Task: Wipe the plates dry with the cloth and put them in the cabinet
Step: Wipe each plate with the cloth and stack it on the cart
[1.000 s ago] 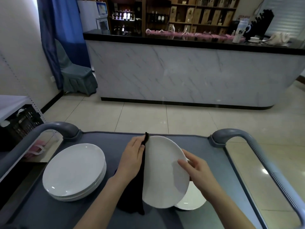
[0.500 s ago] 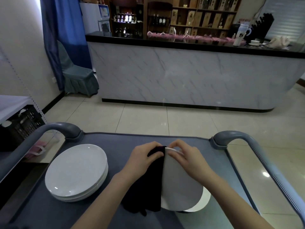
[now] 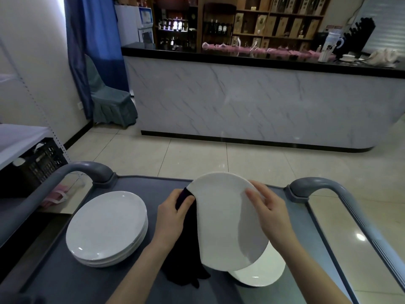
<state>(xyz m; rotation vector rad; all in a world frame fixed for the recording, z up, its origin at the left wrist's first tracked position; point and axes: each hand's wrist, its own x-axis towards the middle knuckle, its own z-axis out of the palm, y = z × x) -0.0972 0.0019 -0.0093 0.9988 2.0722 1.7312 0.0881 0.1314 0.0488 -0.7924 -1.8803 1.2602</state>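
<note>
I hold a white plate tilted up over the grey cart top. My right hand grips its right rim, fingers curled over the face. My left hand grips a black cloth against the plate's left edge; the cloth hangs down to the cart. Another white plate lies flat under the held one at the right. A stack of several white plates sits on the cart's left side.
The cart has grey curved handles at left and right. A marble-fronted counter stands across the tiled floor. A black crate sits under a shelf at left; a covered chair stands by the blue curtain.
The plate has turned from nearly edge-on so its broad face shows, and it sits higher. My right hand slid from the top rim to the right rim; the left hand keeps the cloth at the left edge.
</note>
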